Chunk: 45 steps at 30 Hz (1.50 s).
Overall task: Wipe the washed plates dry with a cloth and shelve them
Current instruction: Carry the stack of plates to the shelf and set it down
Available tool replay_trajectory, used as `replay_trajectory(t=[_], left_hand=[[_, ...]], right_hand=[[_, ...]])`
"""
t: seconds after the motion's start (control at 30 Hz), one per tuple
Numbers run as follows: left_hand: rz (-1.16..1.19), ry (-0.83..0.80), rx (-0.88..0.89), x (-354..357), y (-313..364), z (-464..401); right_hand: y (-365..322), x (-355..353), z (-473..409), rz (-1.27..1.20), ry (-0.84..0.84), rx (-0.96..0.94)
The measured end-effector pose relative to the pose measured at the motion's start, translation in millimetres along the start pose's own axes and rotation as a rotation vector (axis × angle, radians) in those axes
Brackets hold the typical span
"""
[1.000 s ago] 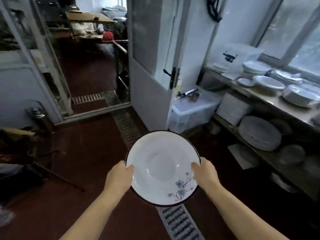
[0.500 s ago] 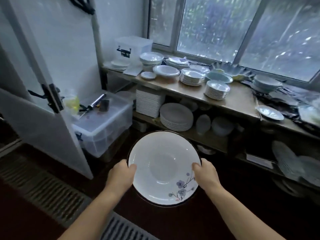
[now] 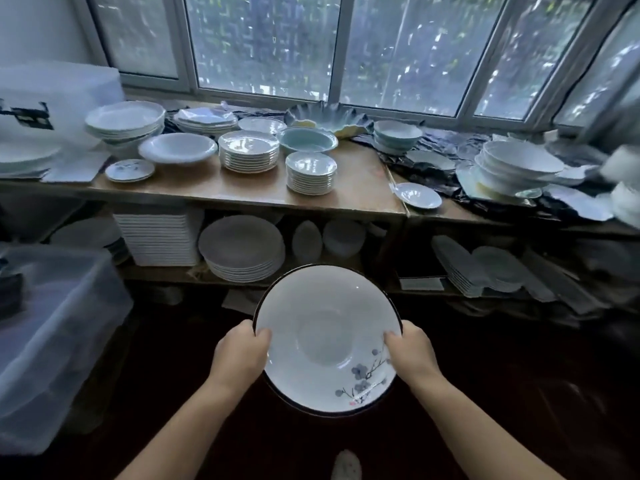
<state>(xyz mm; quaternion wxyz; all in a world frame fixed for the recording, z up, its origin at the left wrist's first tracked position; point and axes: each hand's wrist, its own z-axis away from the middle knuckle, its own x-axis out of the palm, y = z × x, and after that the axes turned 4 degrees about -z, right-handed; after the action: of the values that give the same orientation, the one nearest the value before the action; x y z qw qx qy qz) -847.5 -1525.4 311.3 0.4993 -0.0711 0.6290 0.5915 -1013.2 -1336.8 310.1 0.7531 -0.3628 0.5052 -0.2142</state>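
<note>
Windows run the full width at the back; below them a wooden bench (image 3: 214, 188) crowded with crockery, with a lower shelf (image 3: 242, 277) beneath it holding more stacks

- Task piece: deep plate (image 3: 327, 339), white, dark rim, blue blossom sprig on the near right of the well. Held in mid air in front of the person, over dark floor, short of the bench and level with the lower shelf in the picture
- Left hand (image 3: 239, 355) grips the left rim, thumb over the inner face, fingers curled out of sight underneath. Right hand (image 3: 412, 355) grips the right rim the same way. Plate sits between the two hands, tilted a little toward the camera
- No cloth visible
- Handling, as judged: glazed ceramic, rigid, moderately heavy for its spread, chips or shatters if knocked on the bench edge or dropped. Glaze likely slick, more so if any damp remains. Opposite-rim hold seems soundest; thumbs on top stop it tipping
- On the bench: stack of small plates (image 3: 249, 150), second stack (image 3: 311, 173), wide shallow bowl (image 3: 178, 147), small blossom saucer (image 3: 130, 170) matching the pattern
- Lower shelf: grey plate stack (image 3: 242, 247), square white stack (image 3: 159, 237)
- Likely spot for it cannot be told yet
</note>
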Motion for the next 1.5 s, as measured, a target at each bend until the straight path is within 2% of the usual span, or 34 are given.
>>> replay_trajectory(t=[0.17,0.47,0.77,1.07,1.37,1.5], left_hand=[[-0.003,-0.034,0.034,54,73,-76],[-0.02,-0.028,-0.008,129,201,-206],[-0.04,-0.05,-0.029,174,259,-359],[-0.024,-0.105,-0.057,194,322,-512],[0.074,-0.155,-0.211,244,356,-599],[0.133,-0.116,-0.319,272,368,-632]], right_hand=[[7,-33,-102,-0.031,0.024,0.019],[-13,-96,-293,-0.012,0.001,0.006],[-46,-84,-461,0.052,-0.032,0.042],[-103,-69,-616,0.009,-0.056,0.073],[-134,-63,-764,0.098,-0.17,0.021],[-144,-53,-830,0.145,-0.257,-0.043]])
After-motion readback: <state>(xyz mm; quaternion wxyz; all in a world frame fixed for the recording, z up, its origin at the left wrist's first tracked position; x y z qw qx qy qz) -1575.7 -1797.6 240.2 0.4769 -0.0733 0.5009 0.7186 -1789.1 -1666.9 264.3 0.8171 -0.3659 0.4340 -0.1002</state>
